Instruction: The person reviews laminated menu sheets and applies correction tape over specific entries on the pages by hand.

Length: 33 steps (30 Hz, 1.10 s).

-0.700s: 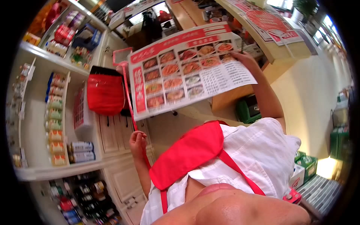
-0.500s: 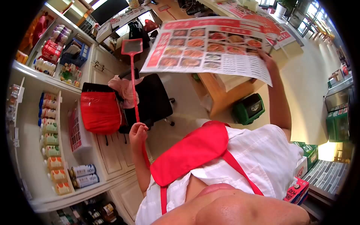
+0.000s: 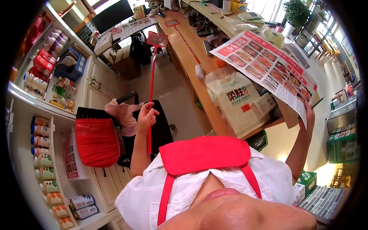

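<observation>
Left hand (image 3: 147,115) is loosely curled round the red fly swatter's (image 3: 151,82) handle, head up. Right hand (image 3: 308,115) has a corner of the menu sheet (image 3: 268,63) pinched, sheet's out over the plastic bag (image 3: 235,101) on the worktop (image 3: 186,57).

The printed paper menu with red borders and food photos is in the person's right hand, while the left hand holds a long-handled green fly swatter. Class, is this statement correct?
Not quite. The head view shows that the long-handled fly swatter in the left hand is red, not green. The paper menu is indeed in the right hand.
</observation>
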Each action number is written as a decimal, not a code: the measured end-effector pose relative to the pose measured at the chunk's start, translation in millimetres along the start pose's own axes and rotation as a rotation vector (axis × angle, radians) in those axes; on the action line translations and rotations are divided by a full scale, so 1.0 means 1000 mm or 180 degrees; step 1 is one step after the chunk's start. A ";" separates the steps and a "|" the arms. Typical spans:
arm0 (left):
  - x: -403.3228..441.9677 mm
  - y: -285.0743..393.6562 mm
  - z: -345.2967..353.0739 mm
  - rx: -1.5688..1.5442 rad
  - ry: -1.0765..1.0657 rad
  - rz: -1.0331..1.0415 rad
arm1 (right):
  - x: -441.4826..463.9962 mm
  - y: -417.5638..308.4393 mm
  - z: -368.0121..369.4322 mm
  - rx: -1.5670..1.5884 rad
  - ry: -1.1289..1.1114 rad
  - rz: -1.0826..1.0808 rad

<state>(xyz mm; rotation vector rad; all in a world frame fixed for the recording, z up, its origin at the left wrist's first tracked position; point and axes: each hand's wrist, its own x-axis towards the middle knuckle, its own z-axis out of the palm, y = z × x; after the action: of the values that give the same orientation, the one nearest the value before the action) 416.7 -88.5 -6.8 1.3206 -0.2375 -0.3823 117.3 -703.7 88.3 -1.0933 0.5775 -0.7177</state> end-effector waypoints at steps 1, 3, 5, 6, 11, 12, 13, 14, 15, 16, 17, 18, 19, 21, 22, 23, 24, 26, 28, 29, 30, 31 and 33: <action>0.020 -0.002 0.003 0.0074 0.0008 0.0061 | -0.003 -0.006 0.003 -0.0127 0.0097 0.0024; 0.060 0.001 0.006 0.0175 0.0139 0.0024 | -0.010 -0.013 0.013 -0.0370 0.0254 0.0060; 0.102 0.001 0.010 0.0236 0.0258 0.0004 | -0.020 -0.019 0.032 -0.0527 0.0383 -0.0002; 0.126 0.004 0.014 0.0268 0.0412 0.0001 | -0.024 -0.021 0.043 -0.0572 0.0432 -0.0080; 0.260 -0.006 0.024 0.0526 0.0710 -0.0125 | -0.020 -0.018 0.032 -0.0917 0.0515 -0.0043; 0.292 -0.009 0.027 0.0668 0.0749 -0.0067 | -0.016 -0.018 0.029 -0.1089 0.0641 -0.0126; 0.322 -0.011 0.027 0.0846 0.0776 -0.0026 | -0.015 -0.013 0.025 -0.1243 0.0792 -0.0168; 0.352 -0.016 0.030 0.1006 0.0784 0.0022 | -0.016 -0.010 0.020 -0.1409 0.0962 -0.0219; 0.387 -0.024 0.038 0.0988 0.0781 0.0058 | -0.015 -0.014 0.024 -0.1449 0.1104 -0.0363; 0.419 -0.030 0.035 0.1046 0.0778 0.0061 | -0.020 -0.008 0.021 -0.1726 0.1397 -0.0274; 0.450 -0.039 0.035 0.1086 0.0779 0.0053 | -0.025 -0.008 0.015 -0.2022 0.1685 -0.0170; 0.486 -0.043 0.049 0.1238 0.0734 0.0191 | -0.019 -0.021 0.005 -0.2326 0.1963 -0.0162; 0.513 -0.047 0.050 0.1468 0.0715 0.0306 | -0.018 -0.014 -0.012 -0.3049 0.2551 -0.0142; 0.562 -0.086 0.047 0.1804 0.0769 0.0367 | -0.029 -0.021 -0.017 -0.4762 0.2857 0.0047; 0.581 -0.082 0.061 0.1914 0.0759 0.0408 | -0.030 -0.033 0.001 -0.5583 0.3009 0.0165; 0.594 -0.082 0.069 0.2061 0.0749 0.0412 | -0.030 -0.036 0.018 -0.5510 0.3040 0.0109; 0.601 -0.089 0.073 0.2230 0.0736 0.0377 | -0.027 -0.038 0.047 -0.5466 0.3041 0.0090; 0.635 -0.115 0.085 0.1807 0.0575 0.0376 | -0.007 -0.046 0.101 -0.5087 0.2794 -0.0185; 0.667 -0.148 0.097 0.1014 0.0506 0.0580 | 0.019 -0.033 0.252 -0.3851 0.2684 -0.0469; 0.668 -0.152 0.098 0.1160 0.0428 0.0545 | 0.022 -0.017 0.309 -0.2818 0.2077 -0.0370; 0.665 -0.147 0.104 0.1305 0.0345 0.0518 | 0.028 -0.001 0.360 -0.2948 0.1333 -0.0289; 0.662 -0.140 0.113 0.1426 0.0256 0.0505 | 0.035 0.016 0.392 -0.2437 0.0632 0.0120; 0.653 -0.128 0.117 0.1331 -0.0165 -0.0106 | 0.060 0.061 0.449 -0.2437 -0.0335 0.0886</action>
<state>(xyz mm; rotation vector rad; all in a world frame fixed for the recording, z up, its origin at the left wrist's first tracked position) 951.7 -482.1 -133.6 1.7283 -0.3523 -0.4089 497.5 -470.6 187.3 -1.6980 0.9282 -0.1774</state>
